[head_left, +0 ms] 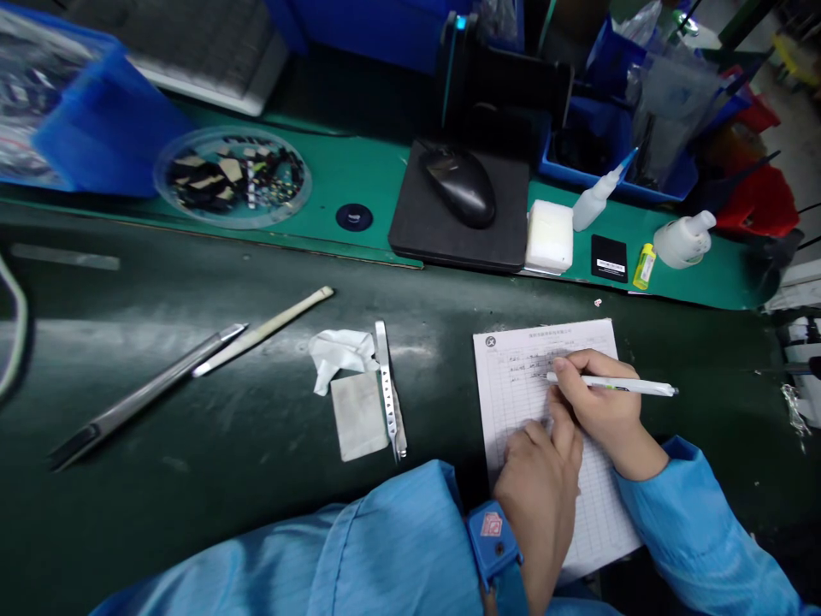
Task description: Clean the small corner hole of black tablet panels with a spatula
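Observation:
A ruled paper form (513, 393) lies on the dark green bench in front of me. My right hand (606, 406) is closed around a white pen (632, 387), its tip on the upper lines of the form. My left hand (539, 475) rests flat on the lower part of the sheet, fingers together, pressing it down and holding nothing. Both arms wear light blue sleeves, and a blue wrist strap (493, 535) sits on the left wrist.
Left of the form lie tweezers (388, 389), a white wipe (339, 352), a small pad (357, 415), a long brush (262, 332) and a metal tool (144, 398). Behind are a mouse (458, 184) on a pad, a round dish of parts (232, 175), a white block (550, 237), dropper bottles (596, 198) and blue bins (90, 120).

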Motion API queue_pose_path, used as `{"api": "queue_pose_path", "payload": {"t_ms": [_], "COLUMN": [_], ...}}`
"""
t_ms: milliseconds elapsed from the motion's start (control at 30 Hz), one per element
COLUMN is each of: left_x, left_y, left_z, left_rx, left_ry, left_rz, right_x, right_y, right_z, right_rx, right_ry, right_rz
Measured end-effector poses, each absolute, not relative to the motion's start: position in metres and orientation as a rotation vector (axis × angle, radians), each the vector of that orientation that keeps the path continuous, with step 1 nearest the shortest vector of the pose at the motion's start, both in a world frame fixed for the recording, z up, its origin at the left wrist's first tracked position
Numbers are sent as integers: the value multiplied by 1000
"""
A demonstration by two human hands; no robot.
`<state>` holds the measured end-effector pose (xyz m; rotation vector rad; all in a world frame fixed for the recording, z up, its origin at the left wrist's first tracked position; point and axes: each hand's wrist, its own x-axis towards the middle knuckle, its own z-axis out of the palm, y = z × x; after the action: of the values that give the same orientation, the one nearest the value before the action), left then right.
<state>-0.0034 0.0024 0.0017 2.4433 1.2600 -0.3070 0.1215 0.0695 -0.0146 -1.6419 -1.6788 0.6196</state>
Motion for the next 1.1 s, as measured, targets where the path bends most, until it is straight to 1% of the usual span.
{"api": "queue_pose_path", "payload": {"t_ms": [333, 600, 800, 1100], "left_x": [-3, -3, -5, -6], "left_y": [4, 1, 3, 4], "left_z": [4, 0, 5, 7], "left_rx": [2495, 2362, 2524, 2507], "left_ry": [1245, 1319, 1253, 1229], "left_rz": [-336, -239, -319, -340], "right_x": [124, 124, 123, 123], "right_y": [69, 69, 70, 70], "right_z": [-16, -16, -15, -15], "right_rx": [-1685, -1670, -1663, -1664], "right_ry": [-1609, -1661, -1669, -1664], "right_rz": [597, 602, 603, 626]}}
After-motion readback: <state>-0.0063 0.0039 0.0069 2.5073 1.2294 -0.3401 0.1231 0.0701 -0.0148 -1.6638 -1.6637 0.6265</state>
